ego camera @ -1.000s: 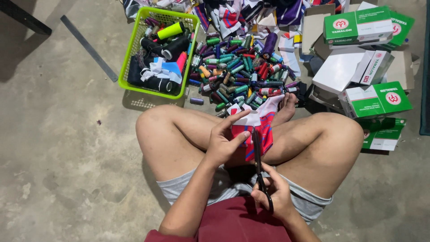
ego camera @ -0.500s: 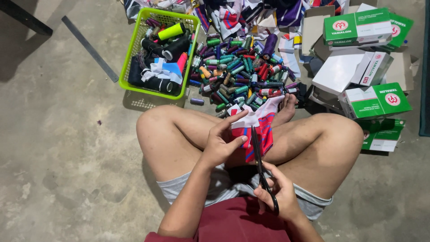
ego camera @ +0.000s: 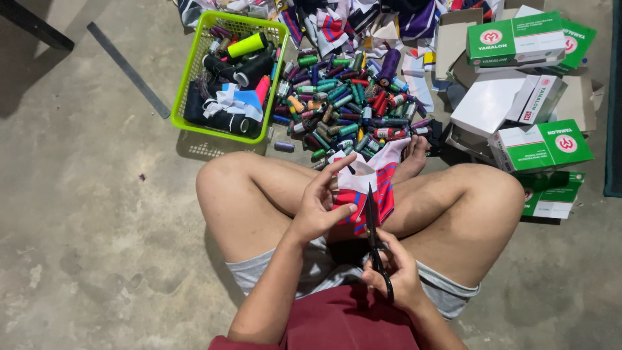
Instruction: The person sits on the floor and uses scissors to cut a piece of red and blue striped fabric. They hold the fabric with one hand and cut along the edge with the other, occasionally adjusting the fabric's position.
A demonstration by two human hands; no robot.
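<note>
Fabric piece: red, white and blue striped cloth, limp, held over the crossed legs, above the concrete floor.
Left hand: grip pinched on cloth's left edge.
Right hand: grip closed through black scissors, blades at the cloth.

Setting: we take this for an informal sewing or tailoring workspace on a bare concrete floor. Our landmark is the heap of coloured thread spools: just left of it a lime-green basket of larger cones, behind it piled fabric scraps, to its right stacked green-and-white cartons.
</note>
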